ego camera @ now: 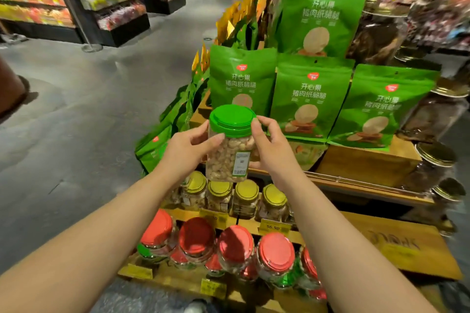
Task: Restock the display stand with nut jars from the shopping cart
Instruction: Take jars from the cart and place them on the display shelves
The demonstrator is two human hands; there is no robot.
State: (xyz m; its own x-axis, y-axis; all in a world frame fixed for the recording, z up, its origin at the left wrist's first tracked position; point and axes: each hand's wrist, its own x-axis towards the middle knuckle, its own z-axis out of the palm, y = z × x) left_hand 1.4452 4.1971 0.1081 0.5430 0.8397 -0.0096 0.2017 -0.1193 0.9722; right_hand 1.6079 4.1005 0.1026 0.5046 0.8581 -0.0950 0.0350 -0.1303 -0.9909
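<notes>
Green-lidded jar [230,145]; green pouches [311,99]; red lids [235,240]

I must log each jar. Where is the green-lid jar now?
Centre of the head view: the green-lid jar is held by both hands, left hand and right hand, above the yellow-lid jars.

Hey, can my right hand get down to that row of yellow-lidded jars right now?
Probably not yet. The right hand and the left hand both hold the clear plastic green-lidded nut jar, which hangs right above the yellow-lidded jars. Nothing else blocks them; set the jar down first.
</notes>
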